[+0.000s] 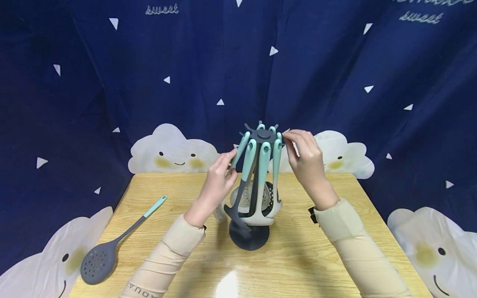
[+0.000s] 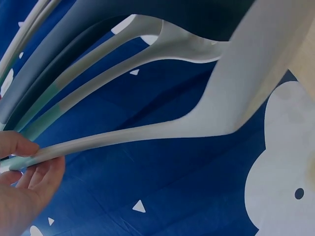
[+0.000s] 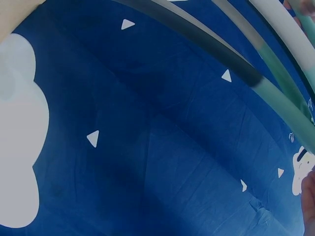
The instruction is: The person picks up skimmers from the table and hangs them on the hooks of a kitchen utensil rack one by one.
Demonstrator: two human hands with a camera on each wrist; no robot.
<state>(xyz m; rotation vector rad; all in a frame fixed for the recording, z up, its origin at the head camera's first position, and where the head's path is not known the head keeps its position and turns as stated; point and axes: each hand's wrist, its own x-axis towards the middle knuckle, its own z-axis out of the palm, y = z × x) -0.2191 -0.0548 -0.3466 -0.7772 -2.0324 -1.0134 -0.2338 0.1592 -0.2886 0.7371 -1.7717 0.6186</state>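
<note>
A dark grey utensil rack (image 1: 264, 134) stands upright on a round base (image 1: 249, 238), with several mint-handled kitchen utensils hung round its hooked top. My left hand (image 1: 218, 178) is at the rack's left side. In the left wrist view, its thumb and fingers hold the mint handle of a light grey utensil (image 2: 123, 136) with a broad, bent head. That handle's top (image 1: 244, 138) is up at the rack's hooks. On the right side, my right hand (image 1: 307, 155) has bent fingers, with the fingertips pinching at the edge of the rack's top. Only a sliver of it shows in the right wrist view.
A dark grey slotted skimmer (image 1: 98, 263) with a mint handle lies at the left of the wooden table (image 1: 305, 256). Behind the table hangs a dark blue curtain (image 1: 223, 62) with white triangles and clouds.
</note>
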